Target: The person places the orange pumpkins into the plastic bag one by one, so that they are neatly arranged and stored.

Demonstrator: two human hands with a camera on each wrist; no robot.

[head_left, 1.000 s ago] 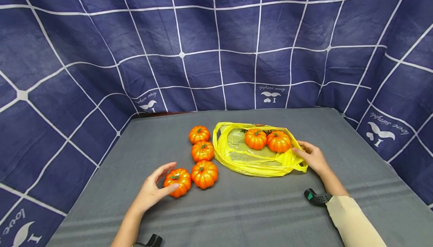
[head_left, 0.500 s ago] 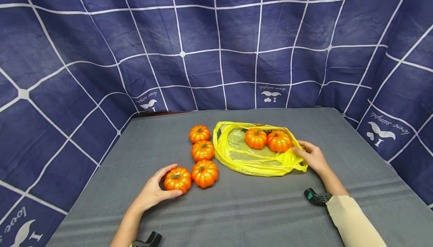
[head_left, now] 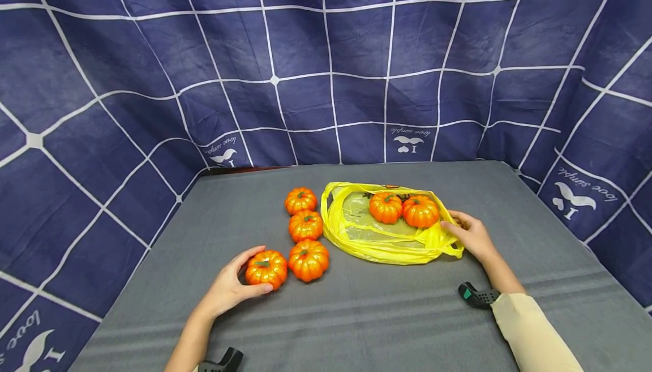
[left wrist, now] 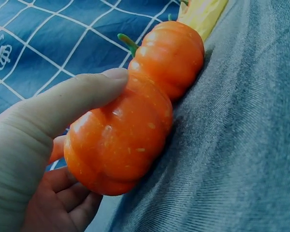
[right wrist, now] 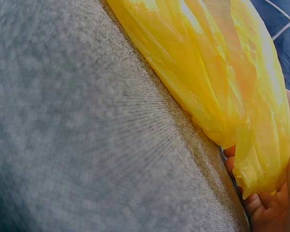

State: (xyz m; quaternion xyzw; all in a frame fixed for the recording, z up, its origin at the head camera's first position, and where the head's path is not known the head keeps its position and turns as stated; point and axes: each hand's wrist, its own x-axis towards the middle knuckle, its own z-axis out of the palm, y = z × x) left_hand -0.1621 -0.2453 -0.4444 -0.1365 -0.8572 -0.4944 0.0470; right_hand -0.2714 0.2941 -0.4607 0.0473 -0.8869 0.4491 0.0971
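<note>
My left hand [head_left: 229, 287] grips a small orange toy pumpkin [head_left: 266, 270] at the front left, its thumb across the near side and its fingers round the far side. In the left wrist view that pumpkin [left wrist: 121, 135] is close to the table top, beside a second pumpkin [left wrist: 169, 55]. A yellow plastic bag [head_left: 377, 254] lies with its mouth spread, two pumpkins [head_left: 385, 208] inside it. At the bag's right edge my right hand [head_left: 471, 235] pinches the plastic; the right wrist view shows the gathered bag [right wrist: 261, 154] partly covering the fingers.
Three more pumpkins stand in a line left of the bag: a far one [head_left: 300, 201], a middle one [head_left: 305, 225] and a near one [head_left: 308, 260]. Grey cloth covers the table [head_left: 387, 315]. A blue checked curtain [head_left: 356, 49] encloses the back and sides.
My left thumb has come down onto the near side of the front-left pumpkin, and the hand now grips it. The right hand and the bag have stayed put.
</note>
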